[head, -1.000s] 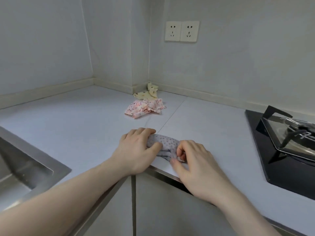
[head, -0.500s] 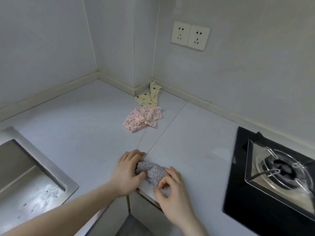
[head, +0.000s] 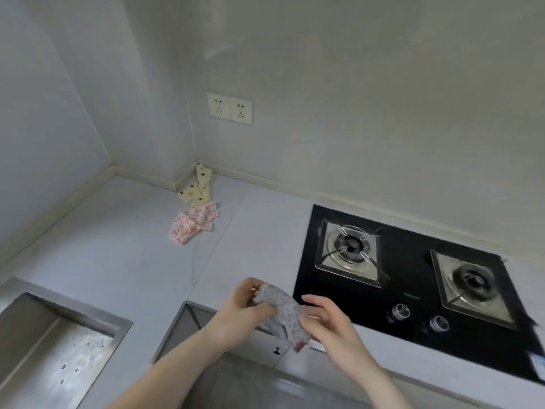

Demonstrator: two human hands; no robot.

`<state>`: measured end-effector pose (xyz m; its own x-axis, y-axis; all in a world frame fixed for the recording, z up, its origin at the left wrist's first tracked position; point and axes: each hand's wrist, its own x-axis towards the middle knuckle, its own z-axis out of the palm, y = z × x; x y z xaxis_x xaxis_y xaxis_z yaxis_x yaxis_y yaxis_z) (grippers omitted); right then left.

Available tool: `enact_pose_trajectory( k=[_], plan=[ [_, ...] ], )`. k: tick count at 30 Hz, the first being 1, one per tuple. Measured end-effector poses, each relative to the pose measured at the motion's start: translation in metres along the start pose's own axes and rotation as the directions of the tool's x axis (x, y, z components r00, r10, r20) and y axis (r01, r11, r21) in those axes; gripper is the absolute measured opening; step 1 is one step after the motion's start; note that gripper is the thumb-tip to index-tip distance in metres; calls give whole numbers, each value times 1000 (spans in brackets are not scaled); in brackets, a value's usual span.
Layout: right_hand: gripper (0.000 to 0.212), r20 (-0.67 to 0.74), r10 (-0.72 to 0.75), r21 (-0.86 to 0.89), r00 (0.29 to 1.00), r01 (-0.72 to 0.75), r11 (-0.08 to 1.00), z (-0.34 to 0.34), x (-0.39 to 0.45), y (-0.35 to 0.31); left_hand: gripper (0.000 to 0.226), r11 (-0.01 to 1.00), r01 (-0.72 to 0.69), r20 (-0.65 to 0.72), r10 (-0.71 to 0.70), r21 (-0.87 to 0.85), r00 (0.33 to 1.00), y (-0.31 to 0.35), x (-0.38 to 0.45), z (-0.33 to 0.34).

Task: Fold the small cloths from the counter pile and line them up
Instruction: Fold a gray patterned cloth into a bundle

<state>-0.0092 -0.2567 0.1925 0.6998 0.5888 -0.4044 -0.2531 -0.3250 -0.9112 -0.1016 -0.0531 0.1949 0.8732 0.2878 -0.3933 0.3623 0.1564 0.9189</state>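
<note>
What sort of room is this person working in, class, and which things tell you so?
Most likely a home kitchen: a two-burner gas hob set in the counter, a steel sink, and wall sockets.

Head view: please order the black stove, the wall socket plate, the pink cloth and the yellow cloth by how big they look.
1. black stove
2. wall socket plate
3. pink cloth and yellow cloth: they look alike, both crumpled, so no ranking. The socket plate is only slightly larger than either.
</note>
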Motion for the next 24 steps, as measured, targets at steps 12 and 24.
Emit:
enact_pose_trajectory(
  k=[12,24],
  plan=[
    [24,-317,34,87,948,-6,996,-121,-53,25,8,946,-101,197,41,308,980,36,61,141],
    [12,-573,117,212,811,9,977,-230,-83,46,13,842,-309,559,10,443,829,56,146,282]
  ],
)
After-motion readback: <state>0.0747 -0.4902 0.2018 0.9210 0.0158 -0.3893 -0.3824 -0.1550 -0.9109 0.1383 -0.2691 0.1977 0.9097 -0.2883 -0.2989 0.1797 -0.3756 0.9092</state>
